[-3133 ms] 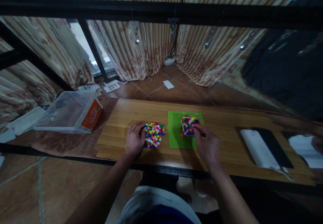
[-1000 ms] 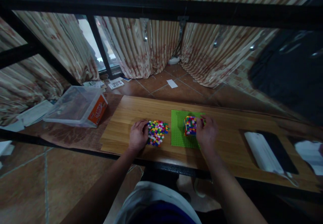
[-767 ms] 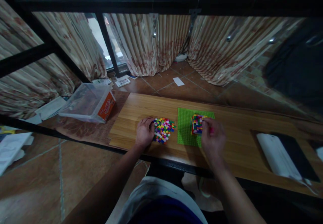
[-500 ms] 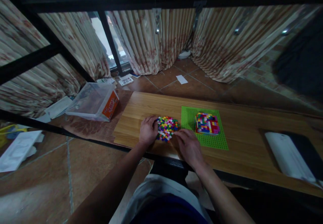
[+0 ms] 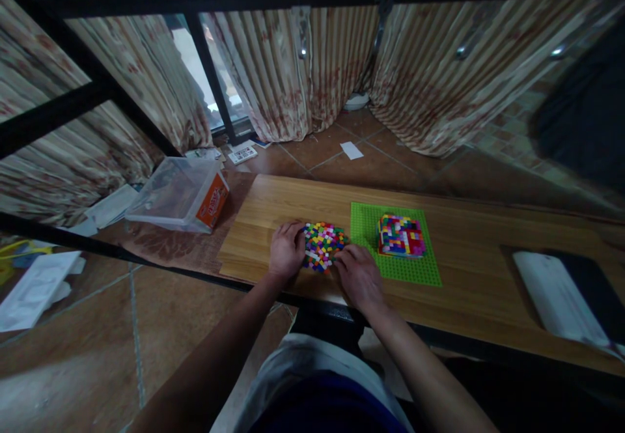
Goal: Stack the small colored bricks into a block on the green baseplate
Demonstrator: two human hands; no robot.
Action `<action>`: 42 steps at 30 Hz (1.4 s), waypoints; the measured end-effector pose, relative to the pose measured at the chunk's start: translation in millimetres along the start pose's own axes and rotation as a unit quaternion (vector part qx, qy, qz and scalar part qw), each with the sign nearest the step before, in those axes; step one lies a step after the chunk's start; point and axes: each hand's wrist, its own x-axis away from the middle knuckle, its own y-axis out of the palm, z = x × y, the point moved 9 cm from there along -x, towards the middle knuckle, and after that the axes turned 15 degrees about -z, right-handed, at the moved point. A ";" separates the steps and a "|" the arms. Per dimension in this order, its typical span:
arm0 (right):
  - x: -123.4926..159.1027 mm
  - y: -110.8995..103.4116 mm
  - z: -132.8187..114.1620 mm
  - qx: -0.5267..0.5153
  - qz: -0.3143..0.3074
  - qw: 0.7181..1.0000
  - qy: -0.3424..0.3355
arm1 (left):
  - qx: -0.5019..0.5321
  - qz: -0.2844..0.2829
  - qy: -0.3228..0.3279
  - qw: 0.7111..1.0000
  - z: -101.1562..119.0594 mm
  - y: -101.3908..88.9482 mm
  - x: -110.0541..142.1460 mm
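A heap of small multicoloured toy bricks point(image 5: 322, 245) lies on the wooden table between my hands. My left hand point(image 5: 287, 251) rests against the heap's left edge, fingers loosely bent and apart, with nothing visible held. At the right edge, my right hand point(image 5: 359, 277) touches the bricks with bent, slightly parted fingertips; no brick shows in its grasp. Just beyond that hand lies a green studded baseplate point(image 5: 364, 221). On it stands a boxy block point(image 5: 400, 236) built of many coloured bricks.
The wooden table point(image 5: 293, 198) runs left to right before me. A clear plastic bin point(image 5: 176, 192) with an orange label stands to its left. A white device or case point(image 5: 551, 296) with a dark part lies at the right. Black metal bars point(image 5: 205, 62) cross ahead of curtains point(image 5: 263, 81).
My right hand has shifted slightly left and its fingertips have moved in at the heap's right edge. My left hand stays nearly still. The view has tilted a little.
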 end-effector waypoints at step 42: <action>32.5 -62.1 39.6 -0.231 0.189 0.950 0.090 | 0.003 0.003 0.002 1.000 -0.1 -1.8 -1.0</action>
